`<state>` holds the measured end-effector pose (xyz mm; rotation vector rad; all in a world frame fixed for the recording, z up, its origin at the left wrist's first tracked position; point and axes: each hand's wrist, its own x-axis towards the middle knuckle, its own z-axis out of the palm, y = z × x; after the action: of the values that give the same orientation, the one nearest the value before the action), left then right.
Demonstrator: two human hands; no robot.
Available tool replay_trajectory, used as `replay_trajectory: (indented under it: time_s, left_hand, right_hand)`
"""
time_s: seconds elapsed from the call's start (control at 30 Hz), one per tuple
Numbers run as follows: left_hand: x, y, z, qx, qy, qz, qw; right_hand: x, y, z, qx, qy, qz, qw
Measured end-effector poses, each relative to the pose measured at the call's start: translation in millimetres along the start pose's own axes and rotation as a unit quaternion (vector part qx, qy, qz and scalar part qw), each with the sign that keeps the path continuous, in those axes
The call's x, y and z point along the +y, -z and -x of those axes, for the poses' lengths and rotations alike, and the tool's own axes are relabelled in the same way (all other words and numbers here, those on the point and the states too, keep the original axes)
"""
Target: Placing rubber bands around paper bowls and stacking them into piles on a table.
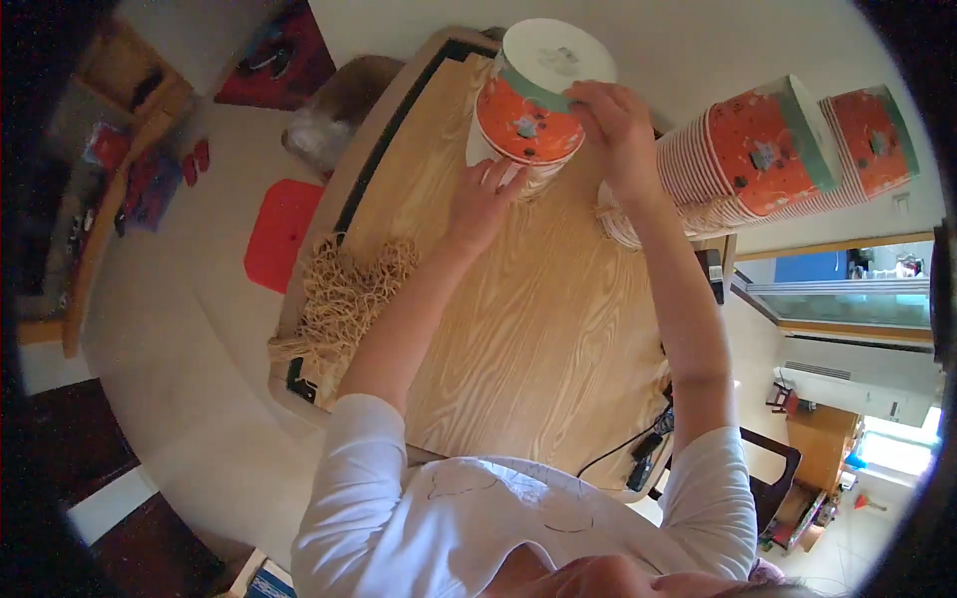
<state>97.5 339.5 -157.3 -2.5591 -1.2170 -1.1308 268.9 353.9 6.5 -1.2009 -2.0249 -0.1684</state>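
Hands (480,204) (620,130) w/ two-sided grip on upturned orange cup stack (526,120), lower rims (540,175) part-hidden behind L fingers (494,171)

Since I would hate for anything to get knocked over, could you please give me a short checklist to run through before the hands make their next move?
1. Left hand in contact with the orange-and-green paper bucket stack: ok, fingers at its lower rims.
2. Right hand in contact: ok, fingers at the top bucket's right side, near its base.
3. Top bucket upside down, white base upward: ok.
4. Taller bucket stacks on the right clear of the right forearm: cannot tell; they overlap in this view.
5. Tan stringy pile kept off the table's rim: not ok, strands spread onto it.
6. Black cable away from both hands: ok.
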Motion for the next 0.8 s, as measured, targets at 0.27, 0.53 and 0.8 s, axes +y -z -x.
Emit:
replay_trajectory:
  time_s: [0.27, 0.53, 0.8]
  left_hand:
    - [4.2, 4.2, -3.8, 0.034, -0.011, 0.005, 0.999]
    - [34.9, -7.9, -28.8, 0.163, 0.204, 0.136, 0.956]
    - [37.2, -16.4, -27.7, 0.184, 0.234, 0.174, 0.938]
  right_hand:
    - [-5.3, 2.5, -3.8, -0.006, 0.015, 0.047, 0.999]
    - [-8.8, 2.9, -4.4, -0.007, 0.006, 0.041, 0.999]
    - [-3.7, 0.8, -3.0, -0.007, 0.001, 0.046, 0.999]
